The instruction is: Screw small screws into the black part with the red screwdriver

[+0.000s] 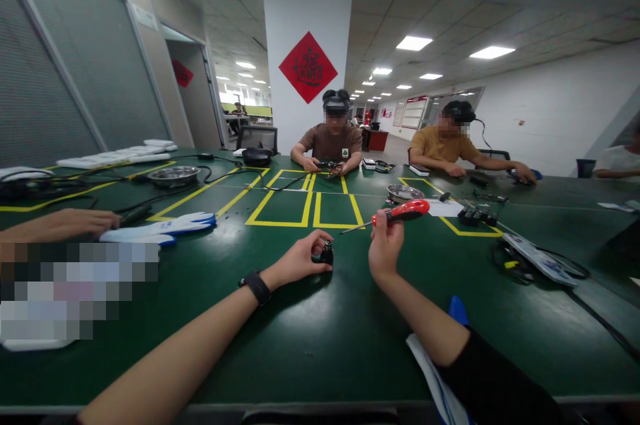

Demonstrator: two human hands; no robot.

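Observation:
My left hand (300, 255), with a dark band on its wrist, grips a small black part with a shiny metal top (327, 251) between thumb and fingers. The part stands upright at the table surface; its exact kind is unclear. In my right hand (386, 245) is a red-handled screwdriver (407, 211), held by thumb and fingers near the front of the handle. Its thin shaft points left and slightly down, towards the black part, with the tip apart from it.
A green table (280, 358) carries yellow tape outlines. White-and-blue gloves (170, 228) and a metal bowl (175, 176) lie left, another metal bowl (404, 193) ahead. At right are black parts (477, 215) and a power strip (537, 258). Co-workers sit opposite; another person's hand (75, 221) reaches in left.

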